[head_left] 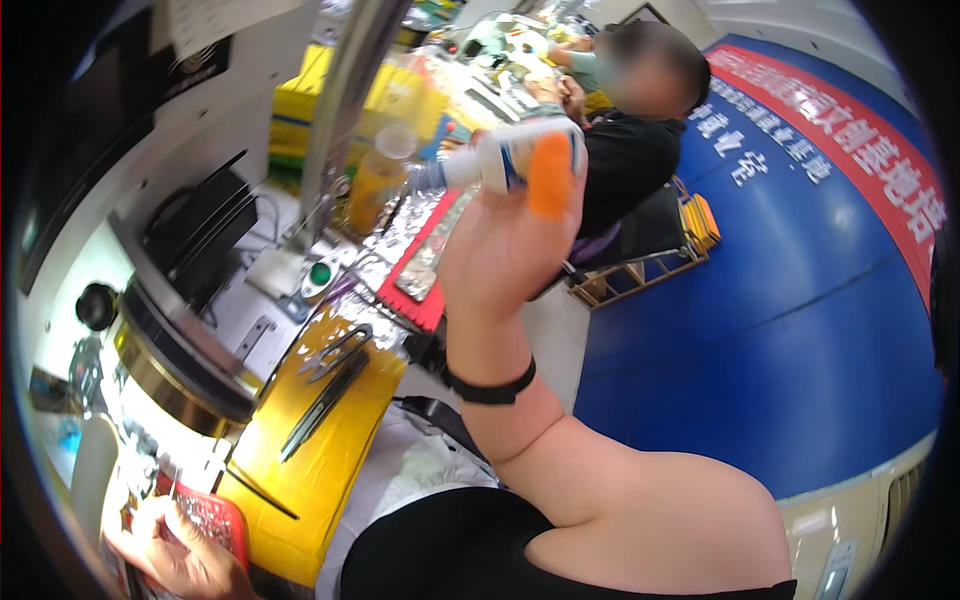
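My right hand (510, 235) is raised in mid-view, a black band round its forearm. Its fingers are closed round a white bottle (500, 160) with blue marks, lying nearly level. A bright orange patch shows at the bottle's right end; whether it is a label or a finger cover I cannot tell. The bottle's narrow left end points at a clear plastic cup (397, 143). At the lower left, my left hand (185, 555) is closed in a pinch beside a red tray (235, 520) of small shiny bits. What it pinches is too small and glare-washed to name.
A yellow work surface (290, 520) carries scissors (340, 350) and slim black tools (325, 405). Left of it stands a round brass-and-black fixture (165, 370) under bright light. A metal post (345, 100) rises behind. Beyond my right hand, another person (630, 150) sits at the bench.
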